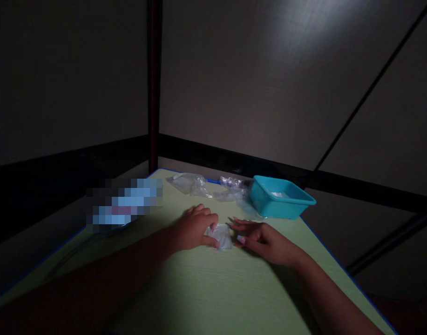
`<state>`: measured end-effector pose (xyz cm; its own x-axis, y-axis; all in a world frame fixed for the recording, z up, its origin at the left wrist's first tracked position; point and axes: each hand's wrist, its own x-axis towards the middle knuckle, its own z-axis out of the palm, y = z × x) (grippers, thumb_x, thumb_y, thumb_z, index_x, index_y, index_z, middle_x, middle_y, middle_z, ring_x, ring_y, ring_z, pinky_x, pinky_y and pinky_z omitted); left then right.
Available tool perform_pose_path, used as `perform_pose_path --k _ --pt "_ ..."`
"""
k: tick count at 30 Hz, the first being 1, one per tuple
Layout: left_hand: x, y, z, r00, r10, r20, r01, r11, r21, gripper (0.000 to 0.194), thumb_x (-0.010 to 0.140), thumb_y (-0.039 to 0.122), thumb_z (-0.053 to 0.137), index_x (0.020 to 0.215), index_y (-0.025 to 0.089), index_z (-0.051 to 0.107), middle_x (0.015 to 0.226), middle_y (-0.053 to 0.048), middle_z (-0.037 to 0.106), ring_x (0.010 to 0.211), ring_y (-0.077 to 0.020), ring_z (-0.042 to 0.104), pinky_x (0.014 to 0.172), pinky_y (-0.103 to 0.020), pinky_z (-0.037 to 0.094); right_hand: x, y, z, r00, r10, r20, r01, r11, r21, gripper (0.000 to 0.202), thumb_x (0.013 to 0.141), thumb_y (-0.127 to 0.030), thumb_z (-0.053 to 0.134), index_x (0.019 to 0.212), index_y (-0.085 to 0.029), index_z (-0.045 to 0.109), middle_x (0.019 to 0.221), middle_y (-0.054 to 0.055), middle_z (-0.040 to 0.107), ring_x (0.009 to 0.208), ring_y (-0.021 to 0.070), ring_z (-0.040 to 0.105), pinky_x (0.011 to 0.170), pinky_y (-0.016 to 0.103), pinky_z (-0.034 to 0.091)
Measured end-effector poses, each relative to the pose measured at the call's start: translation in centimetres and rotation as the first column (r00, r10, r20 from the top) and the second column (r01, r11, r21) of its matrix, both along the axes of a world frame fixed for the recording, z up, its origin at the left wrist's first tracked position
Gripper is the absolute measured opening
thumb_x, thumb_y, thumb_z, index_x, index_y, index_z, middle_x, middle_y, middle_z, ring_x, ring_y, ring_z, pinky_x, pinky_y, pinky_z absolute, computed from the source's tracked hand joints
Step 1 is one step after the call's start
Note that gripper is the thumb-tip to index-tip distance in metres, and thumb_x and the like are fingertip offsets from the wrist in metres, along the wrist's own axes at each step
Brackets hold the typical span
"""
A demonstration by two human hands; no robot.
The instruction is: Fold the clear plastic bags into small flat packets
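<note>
A small clear plastic packet (221,236) lies on the pale green table (199,288) between my two hands. My left hand (198,228) rests at its left edge, thumb and fingers apart, with the fingertips touching the plastic. Just right of the packet is my right hand (260,239), its fingers spread and nothing held in them. Whether its fingertips touch the packet's edge is hard to tell.
A turquoise plastic basket (278,207) stands at the table's back right, something pale inside. Crumpled clear plastic bags (190,184) lie along the back edge. A blurred-out, pixelated object (124,207) is at the left edge, near a cable. Dark fabric walls rise behind.
</note>
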<state>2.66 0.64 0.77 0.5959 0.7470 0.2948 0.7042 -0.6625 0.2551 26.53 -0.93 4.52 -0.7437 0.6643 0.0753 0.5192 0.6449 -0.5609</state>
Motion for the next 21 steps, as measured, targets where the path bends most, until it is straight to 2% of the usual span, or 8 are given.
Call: perform_pose_path --k 4,10,16,19,21 --pt "-0.1 0.1 0.1 1.0 -0.003 -0.005 0.003 1.0 -0.027 0.041 0.062 0.056 0.066 0.085 0.024 0.054 0.086 0.0 0.052 0.09 -0.0207 0.043 0.074 -0.027 0.032 -0.3 -0.1 -0.4 0.999 -0.02 0.025 0.017 0.993 0.114 0.047 0.087 -0.047 0.039 0.056 -0.019 0.061 0.127 0.005 0.051 0.127 0.02 0.032 0.106 0.042 0.025" --pt "0.0 -0.1 0.3 1.0 0.005 0.021 -0.005 1.0 0.0 0.044 0.06 0.057 0.068 0.087 0.025 0.055 0.09 -0.001 0.051 0.093 -0.0218 0.042 0.077 -0.029 0.033 -1.0 -0.5 -0.6 0.994 0.019 0.111 -0.04 0.981 0.188 0.037 0.086 -0.041 0.041 0.066 -0.02 0.065 0.132 0.002 0.045 0.13 0.0221 0.026 0.105 0.045 0.022" --pt "0.2 -0.4 0.6 0.996 -0.058 0.061 0.054 0.997 0.053 0.048 0.06 0.054 0.069 0.094 0.024 0.056 0.104 -0.004 0.051 0.104 -0.0239 0.041 0.088 -0.034 0.033 -1.0 -0.6 -0.4 0.989 0.041 0.139 -0.065 0.982 0.176 0.032 0.088 -0.036 0.039 0.089 -0.022 0.067 0.123 0.004 0.055 0.128 0.0222 0.029 0.105 0.047 0.019" --pt "0.4 -0.5 0.6 0.99 -0.108 0.094 0.106 0.994 0.029 0.052 0.072 0.055 0.058 0.111 0.022 0.052 0.116 -0.007 0.052 0.116 -0.0239 0.038 0.097 -0.036 0.028 -1.0 -0.7 -0.2 0.994 0.035 0.103 -0.051 0.986 0.157 0.031 0.088 -0.035 0.039 0.091 -0.023 0.067 0.117 0.004 0.059 0.125 0.0217 0.036 0.105 0.046 0.021" --pt "0.4 -0.6 0.5 0.985 -0.127 0.119 0.129 0.992 -0.012 0.057 0.08 0.055 0.046 0.125 0.021 0.042 0.129 -0.008 0.046 0.125 -0.0222 0.032 0.103 -0.036 0.022 -1.1 -0.7 -0.1 0.998 0.037 0.05 -0.043 0.989 0.14 0.032 0.088 -0.036 0.039 0.091 -0.022 0.068 0.115 0.004 0.061 0.122 0.0214 0.04 0.104 0.044 0.024"
